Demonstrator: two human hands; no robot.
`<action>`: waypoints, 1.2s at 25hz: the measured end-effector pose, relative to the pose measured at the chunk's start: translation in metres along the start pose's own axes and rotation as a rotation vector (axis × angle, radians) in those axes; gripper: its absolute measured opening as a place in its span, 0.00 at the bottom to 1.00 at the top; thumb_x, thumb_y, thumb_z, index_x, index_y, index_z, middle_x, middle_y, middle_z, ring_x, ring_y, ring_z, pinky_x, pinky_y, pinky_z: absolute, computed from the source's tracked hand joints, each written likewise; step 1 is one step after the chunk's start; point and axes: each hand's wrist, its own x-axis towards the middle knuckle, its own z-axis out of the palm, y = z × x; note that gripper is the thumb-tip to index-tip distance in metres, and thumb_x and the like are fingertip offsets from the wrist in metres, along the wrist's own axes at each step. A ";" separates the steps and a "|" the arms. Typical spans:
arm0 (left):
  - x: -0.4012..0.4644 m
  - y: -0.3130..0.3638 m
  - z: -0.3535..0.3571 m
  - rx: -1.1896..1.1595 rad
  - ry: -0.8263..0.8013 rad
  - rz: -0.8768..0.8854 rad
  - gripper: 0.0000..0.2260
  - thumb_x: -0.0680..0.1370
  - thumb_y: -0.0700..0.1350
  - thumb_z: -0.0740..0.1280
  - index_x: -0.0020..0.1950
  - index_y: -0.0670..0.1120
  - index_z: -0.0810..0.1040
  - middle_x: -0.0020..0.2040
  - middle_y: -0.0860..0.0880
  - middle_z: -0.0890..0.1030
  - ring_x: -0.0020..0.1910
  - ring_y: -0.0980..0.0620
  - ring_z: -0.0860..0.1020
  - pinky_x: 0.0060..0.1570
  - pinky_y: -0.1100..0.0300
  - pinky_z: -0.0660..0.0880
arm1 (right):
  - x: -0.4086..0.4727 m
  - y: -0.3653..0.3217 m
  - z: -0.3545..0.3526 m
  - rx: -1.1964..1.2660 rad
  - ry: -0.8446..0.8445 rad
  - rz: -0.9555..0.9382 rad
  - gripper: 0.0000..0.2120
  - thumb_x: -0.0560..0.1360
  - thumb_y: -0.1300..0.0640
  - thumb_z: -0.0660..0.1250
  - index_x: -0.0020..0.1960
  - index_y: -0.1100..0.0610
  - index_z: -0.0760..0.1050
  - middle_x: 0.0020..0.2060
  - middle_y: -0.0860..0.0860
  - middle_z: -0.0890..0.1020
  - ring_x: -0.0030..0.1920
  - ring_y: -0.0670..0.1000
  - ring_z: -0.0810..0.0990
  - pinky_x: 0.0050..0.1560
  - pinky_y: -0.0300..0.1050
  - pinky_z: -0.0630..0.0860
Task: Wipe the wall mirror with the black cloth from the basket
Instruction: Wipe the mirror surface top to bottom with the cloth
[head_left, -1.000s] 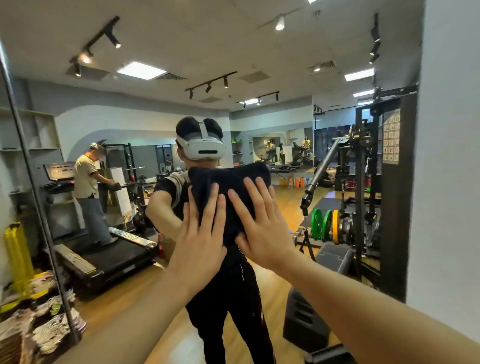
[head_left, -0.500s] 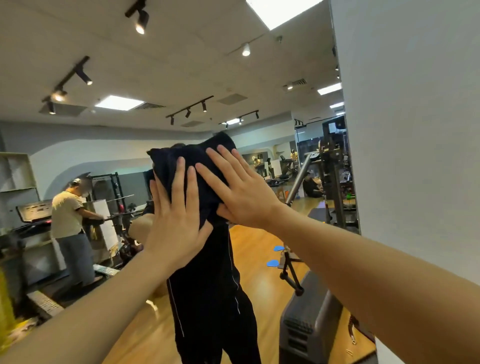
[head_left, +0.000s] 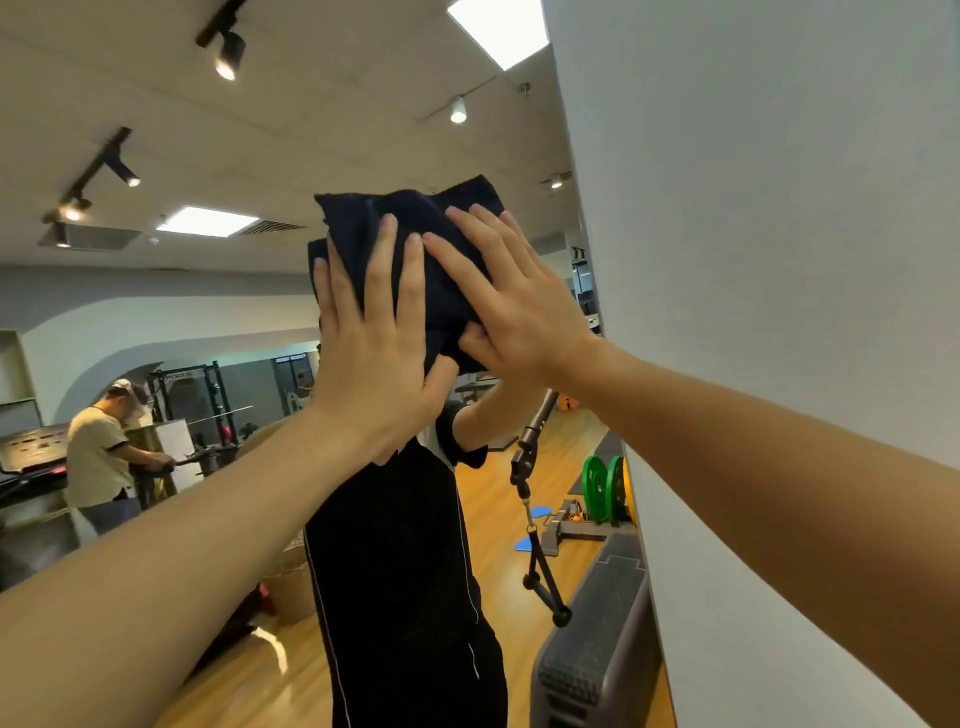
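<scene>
The wall mirror (head_left: 171, 322) fills the left and middle of the view and reflects a gym. The black cloth (head_left: 415, 228) is bunched flat against the glass at head height. My left hand (head_left: 371, 358) presses on its lower left part, palm flat and fingers spread upward. My right hand (head_left: 511, 306) presses on its right side, fingers pointing up and left, thumb under the cloth's lower edge. My own reflection in black clothes (head_left: 400, 571) stands behind the cloth, its head hidden. The basket is a woven shape low in the reflection (head_left: 293, 587).
A white wall (head_left: 779, 260) juts out along the mirror's right edge. In the reflection are a grey step box (head_left: 592, 660), green weight plates (head_left: 602, 488), a cable handle (head_left: 540, 577), a wooden floor, and another person (head_left: 101, 462) at a rack on the left.
Both hands have slid the cloth upward on the mirror, from chest height to head height. The view has tilted up toward the ceiling and moved closer to the right wall.
</scene>
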 end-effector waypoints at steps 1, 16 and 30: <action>0.009 0.008 0.003 0.006 0.003 0.008 0.42 0.76 0.59 0.57 0.84 0.40 0.47 0.85 0.38 0.46 0.81 0.27 0.45 0.80 0.34 0.40 | -0.003 0.010 -0.003 -0.002 0.010 0.015 0.31 0.79 0.50 0.60 0.78 0.63 0.68 0.75 0.67 0.69 0.77 0.69 0.66 0.79 0.66 0.61; -0.003 0.096 0.040 0.003 -0.106 0.131 0.39 0.80 0.63 0.52 0.85 0.41 0.49 0.85 0.39 0.47 0.82 0.28 0.45 0.80 0.33 0.46 | -0.113 0.030 -0.031 0.051 -0.042 0.303 0.33 0.76 0.52 0.62 0.80 0.58 0.62 0.79 0.65 0.63 0.80 0.67 0.60 0.73 0.71 0.68; 0.070 0.003 -0.034 0.191 -0.193 0.200 0.35 0.84 0.50 0.59 0.85 0.43 0.44 0.85 0.42 0.46 0.83 0.34 0.40 0.81 0.39 0.42 | 0.021 -0.040 -0.014 0.048 0.000 0.716 0.34 0.78 0.47 0.55 0.82 0.54 0.59 0.80 0.62 0.60 0.81 0.65 0.55 0.81 0.68 0.53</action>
